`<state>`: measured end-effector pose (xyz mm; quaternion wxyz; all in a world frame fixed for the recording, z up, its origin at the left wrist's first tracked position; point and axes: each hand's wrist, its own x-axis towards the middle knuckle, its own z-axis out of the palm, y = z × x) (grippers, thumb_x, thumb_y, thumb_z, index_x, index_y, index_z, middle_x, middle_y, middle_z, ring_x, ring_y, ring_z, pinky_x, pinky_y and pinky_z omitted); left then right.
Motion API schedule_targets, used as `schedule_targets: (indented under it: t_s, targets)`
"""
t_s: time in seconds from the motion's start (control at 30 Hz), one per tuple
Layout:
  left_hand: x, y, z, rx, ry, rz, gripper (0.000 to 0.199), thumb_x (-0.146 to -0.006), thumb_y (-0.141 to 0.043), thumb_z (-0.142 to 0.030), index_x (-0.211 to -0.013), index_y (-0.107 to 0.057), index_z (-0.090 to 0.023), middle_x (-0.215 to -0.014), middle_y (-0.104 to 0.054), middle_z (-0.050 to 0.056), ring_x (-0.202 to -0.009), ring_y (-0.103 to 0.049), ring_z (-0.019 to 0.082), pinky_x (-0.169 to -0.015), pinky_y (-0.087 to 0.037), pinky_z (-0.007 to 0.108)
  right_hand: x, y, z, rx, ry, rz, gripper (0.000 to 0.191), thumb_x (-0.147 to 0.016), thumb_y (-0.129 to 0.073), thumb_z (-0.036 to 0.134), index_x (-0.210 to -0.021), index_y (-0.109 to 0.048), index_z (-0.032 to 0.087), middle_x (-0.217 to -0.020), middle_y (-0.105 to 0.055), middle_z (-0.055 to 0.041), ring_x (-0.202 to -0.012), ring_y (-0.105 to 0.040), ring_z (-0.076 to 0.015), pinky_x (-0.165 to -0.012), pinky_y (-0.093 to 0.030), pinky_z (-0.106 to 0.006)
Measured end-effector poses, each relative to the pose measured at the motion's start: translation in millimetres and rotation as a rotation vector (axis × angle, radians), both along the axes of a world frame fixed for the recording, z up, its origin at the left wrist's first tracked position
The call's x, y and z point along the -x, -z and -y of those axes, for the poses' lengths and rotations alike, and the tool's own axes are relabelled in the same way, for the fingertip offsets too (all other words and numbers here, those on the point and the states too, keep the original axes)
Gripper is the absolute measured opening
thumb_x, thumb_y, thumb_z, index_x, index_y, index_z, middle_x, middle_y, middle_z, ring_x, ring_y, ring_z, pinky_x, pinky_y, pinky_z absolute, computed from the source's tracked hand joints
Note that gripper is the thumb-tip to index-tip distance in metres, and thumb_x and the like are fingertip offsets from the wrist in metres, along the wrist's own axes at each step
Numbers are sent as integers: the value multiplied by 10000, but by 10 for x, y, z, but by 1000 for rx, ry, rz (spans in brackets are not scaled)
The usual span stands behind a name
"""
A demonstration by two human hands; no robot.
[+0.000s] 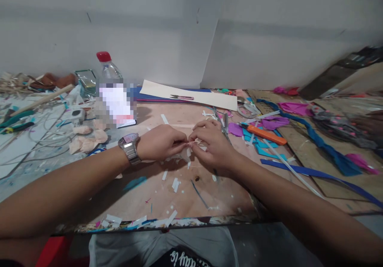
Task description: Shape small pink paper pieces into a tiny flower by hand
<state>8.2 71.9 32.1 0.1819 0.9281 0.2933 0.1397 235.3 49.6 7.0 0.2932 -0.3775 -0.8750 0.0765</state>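
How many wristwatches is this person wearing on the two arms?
1: a metal watch, on the wrist of the left hand. The wrist of the right hand is visible and bare.

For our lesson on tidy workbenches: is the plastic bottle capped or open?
Capped: a red cap sits on top of the clear plastic bottle.

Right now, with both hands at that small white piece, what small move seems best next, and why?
Probably steady the left hand and make a slight pinching adjustment with the right hand: their grips meet fingertip to fingertip, and the white piece shows below them, so a bigger pull might let it slip.
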Motion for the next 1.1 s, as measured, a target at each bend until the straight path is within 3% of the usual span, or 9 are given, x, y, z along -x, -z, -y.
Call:
schedule_targets:
  t_s: [0.57,0.93,1.1]
  targets:
    - [36,-25,-34,141,28,34,317,-1019,-541,-344,-858,-740,-157,-663,-651,-6,-576,-481,102,-605,-293,267,-3,28,17,-24,-22,26,41,-921,-622,218,-894,-652,227,-909,-732,-28,-1072,-608,-261,-1049,-273,-500]
    - [88,-9,-135,330,32,36,459,-1002,-537,-526,-842,-729,-140,-666,-604,-5,-615,-470,117,-587,-316,247,5,-2,17,-44,-39,3,95,-950,-637,272,-871,-670,228,-877,-723,-17,-1018,-625,-238,-1043,-271,-490]
    - [109,5,-173,400,47,10,414,-988,-542,-475,-824,-707,-133,-662,-586,-12,-601,-456,111,-576,-304,246,-1,13,4,-49,-52,6,69,-936,-635,237,-876,-660,215,-895,-717,-21,-1015,-632,-235,-1048,-274,-491]
